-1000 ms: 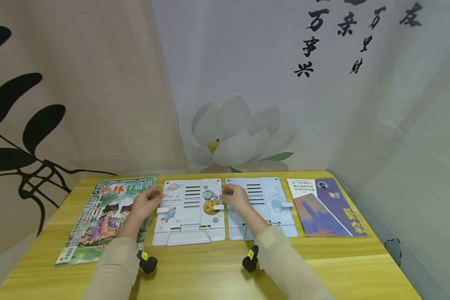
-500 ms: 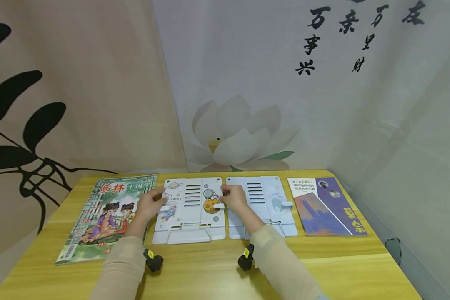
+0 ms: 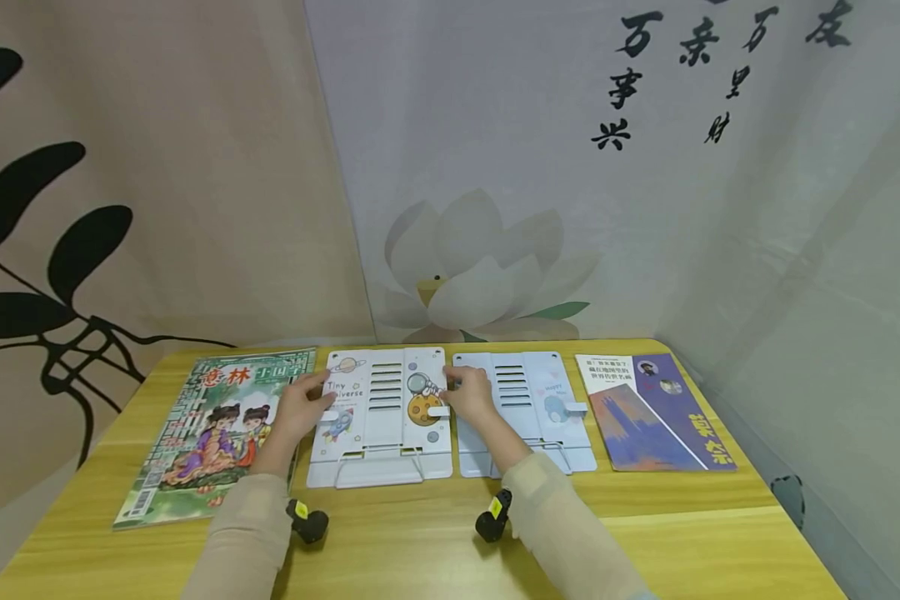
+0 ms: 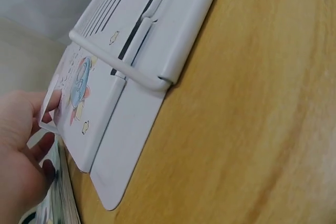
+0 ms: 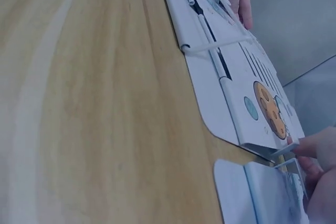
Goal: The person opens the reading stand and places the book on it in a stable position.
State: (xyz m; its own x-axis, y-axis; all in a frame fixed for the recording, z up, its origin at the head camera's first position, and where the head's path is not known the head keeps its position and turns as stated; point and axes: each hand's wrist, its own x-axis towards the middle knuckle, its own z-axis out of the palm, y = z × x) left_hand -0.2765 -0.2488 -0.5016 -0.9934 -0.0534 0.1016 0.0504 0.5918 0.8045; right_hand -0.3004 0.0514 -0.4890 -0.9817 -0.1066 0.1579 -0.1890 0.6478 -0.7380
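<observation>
- Beside and under the left hand (image 3: 296, 410) lies a green, illustrated paper magazine (image 3: 210, 433), probably limp.
- The left hand pinches the left edge of a flat white rectangular bookstand with space-themed cartoon prints (image 3: 382, 429), near its side clip, fingers on both faces.
- Between the two hands, the bookstand rests its near end on the yellow wood-grain table (image 3: 390, 550); its printed panel looks slightly raised. It should be light, stiff and rather slippery; the side edges seem the best hold, while the bent white wire rest (image 4: 116, 65) could swing or catch.
- The right hand (image 3: 471, 396) pinches the opposite edge, by the small white clip (image 3: 438, 412).
- Beneath the right hand's wrist lies a second white bookstand with a pale blue print (image 3: 532, 408).
- Well right of the right hand is a purple-and-white paperback book (image 3: 656, 417).
- No container shows.
</observation>
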